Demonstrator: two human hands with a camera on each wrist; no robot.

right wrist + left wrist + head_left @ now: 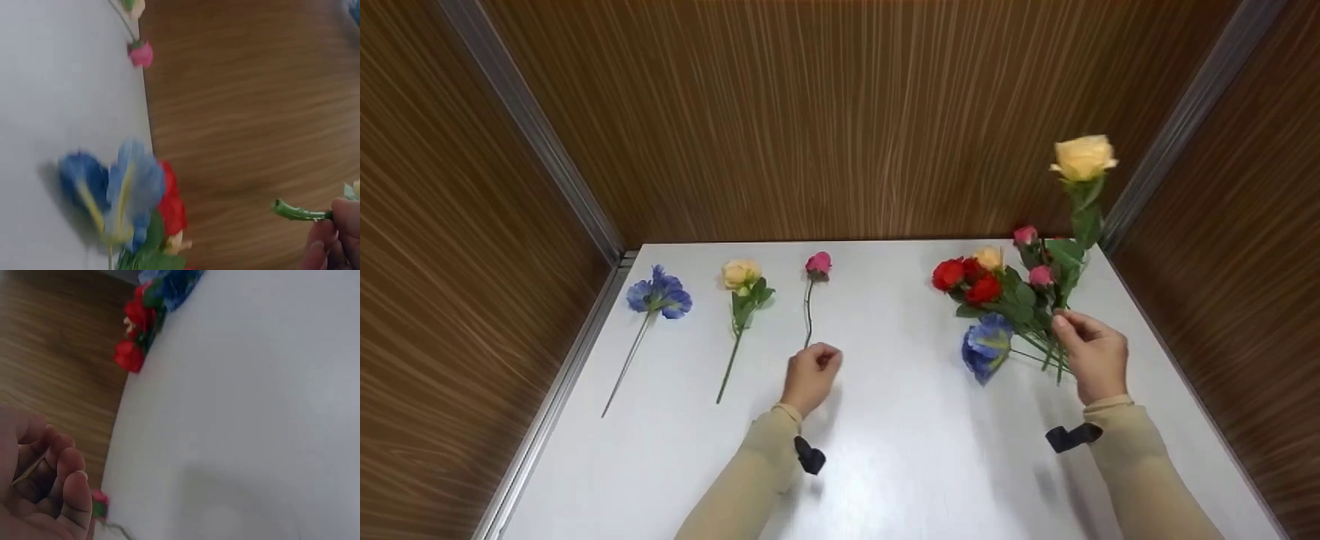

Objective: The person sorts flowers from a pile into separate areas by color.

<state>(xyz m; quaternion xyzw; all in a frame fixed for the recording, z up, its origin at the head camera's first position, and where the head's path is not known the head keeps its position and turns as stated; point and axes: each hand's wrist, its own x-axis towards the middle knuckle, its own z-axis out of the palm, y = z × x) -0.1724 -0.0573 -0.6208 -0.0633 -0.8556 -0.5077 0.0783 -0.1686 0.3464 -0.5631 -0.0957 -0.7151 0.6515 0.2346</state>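
Note:
My right hand (1097,358) pinches the green stem (301,212) of a pale yellow rose (1084,159) between thumb and fingers, and the bloom stands upright above the other flowers. Behind that hand lies a bunch with red roses (969,280), pink roses (1041,276), another yellow rose (988,258) and a blue flower (987,348). My left hand (812,375) is loosely curled with nothing in its fingers, as the left wrist view shows. In the head view it overlaps the lower stem of a single pink rose (818,265) on the white table.
Left of the pink rose lie a yellow rose (741,274) with leaves and a blue flower (660,294) on a thin stem. The white table (900,420) is bounded by wood-grain panels (840,120) at the back and both sides, with metal corner strips.

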